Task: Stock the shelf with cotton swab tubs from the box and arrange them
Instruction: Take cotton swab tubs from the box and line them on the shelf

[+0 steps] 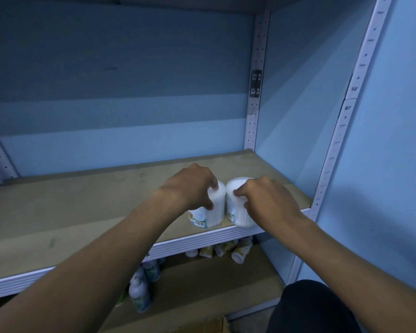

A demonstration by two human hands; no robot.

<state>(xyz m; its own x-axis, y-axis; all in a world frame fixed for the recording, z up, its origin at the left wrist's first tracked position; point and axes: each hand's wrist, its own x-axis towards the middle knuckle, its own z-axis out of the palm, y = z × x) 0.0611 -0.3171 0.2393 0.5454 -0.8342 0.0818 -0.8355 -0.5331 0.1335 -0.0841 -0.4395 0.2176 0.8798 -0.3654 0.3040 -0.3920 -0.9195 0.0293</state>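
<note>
Head view shows me both arms reaching onto the shelf (87, 212), near its front right corner. My left hand (190, 186) grips the left cotton swab tub (214, 207) from above, fingers curled over its lid and thumb on its side. My right hand (267, 200) is clamped on the right cotton swab tub (235, 207) the same way, fingertips on the lid. The two tubs stand upright, just beside each other, close to the shelf's white front edge. On the lower shelf (214, 280) I see several bottles (139, 294), some standing at left, others lying toward the back. A dark knee (312, 308) sits at bottom right.
</note>
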